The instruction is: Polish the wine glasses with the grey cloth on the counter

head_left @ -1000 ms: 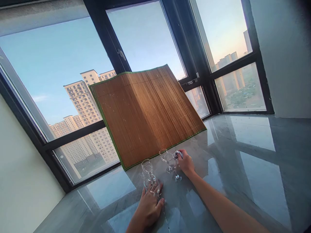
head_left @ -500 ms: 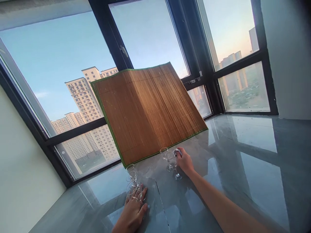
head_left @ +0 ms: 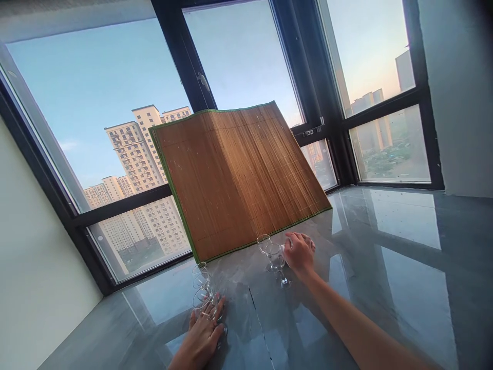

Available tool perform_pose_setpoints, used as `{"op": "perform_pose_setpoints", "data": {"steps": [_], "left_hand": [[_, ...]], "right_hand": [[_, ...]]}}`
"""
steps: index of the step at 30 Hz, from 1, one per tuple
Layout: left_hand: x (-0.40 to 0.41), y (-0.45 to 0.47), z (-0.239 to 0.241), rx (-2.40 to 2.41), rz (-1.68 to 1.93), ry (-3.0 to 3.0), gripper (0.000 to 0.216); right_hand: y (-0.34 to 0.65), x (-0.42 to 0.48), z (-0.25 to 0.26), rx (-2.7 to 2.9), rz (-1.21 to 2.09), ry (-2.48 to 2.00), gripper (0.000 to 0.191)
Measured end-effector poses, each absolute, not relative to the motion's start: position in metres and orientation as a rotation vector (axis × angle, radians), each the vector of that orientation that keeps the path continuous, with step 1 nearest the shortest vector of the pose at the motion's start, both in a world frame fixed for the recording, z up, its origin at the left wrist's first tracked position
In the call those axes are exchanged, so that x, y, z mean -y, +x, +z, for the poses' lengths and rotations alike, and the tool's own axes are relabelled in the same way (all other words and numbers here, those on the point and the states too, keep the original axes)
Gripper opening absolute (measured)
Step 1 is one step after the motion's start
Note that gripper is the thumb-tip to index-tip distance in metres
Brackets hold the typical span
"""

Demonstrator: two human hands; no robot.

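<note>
My left hand [head_left: 203, 333] lies low on the glossy grey table [head_left: 385, 267], fingers over the foot of the nearest small stemmed glass [head_left: 202, 299], its stem between them. Two more stemmed glasses [head_left: 200, 273] stand in a row just behind it. My right hand [head_left: 299, 253] rests further back, fingers curled over a pale cloth [head_left: 309, 239] pressed to the table. Right beside its thumb stands a pair of stemmed glasses [head_left: 274, 255].
A brown bamboo mat [head_left: 239, 174] with green edging leans against the dark-framed windows [head_left: 185, 67] behind the glasses. A pale wall [head_left: 34, 267] closes the left side and another wall [head_left: 458, 92] the right. A seam [head_left: 259, 329] runs through the tabletop between my hands.
My left hand has slid the group of three glasses leftward, away from the pair. My right hand has lowered beside the pair, with the cloth now under its fingers on the table.
</note>
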State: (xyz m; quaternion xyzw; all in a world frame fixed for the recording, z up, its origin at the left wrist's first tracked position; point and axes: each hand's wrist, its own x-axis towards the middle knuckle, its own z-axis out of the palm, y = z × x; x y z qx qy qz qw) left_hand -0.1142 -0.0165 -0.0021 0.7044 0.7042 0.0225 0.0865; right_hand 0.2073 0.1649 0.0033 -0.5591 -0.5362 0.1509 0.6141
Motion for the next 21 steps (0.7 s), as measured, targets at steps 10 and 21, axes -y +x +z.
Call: {"op": "perform_pose_setpoints", "data": {"steps": [10, 21], "left_hand": [[0.017, -0.111, 0.003, -2.09, 0.075, 2.077, 0.06], [0.02, -0.104, 0.009, -2.092, 0.066, 2.062, 0.063]], "right_hand": [[0.201, -0.162, 0.017, 1.047, 0.812, -0.926, 0.057], [0.189, -0.164, 0.0, 0.964, 1.54, -0.584, 0.078]]}}
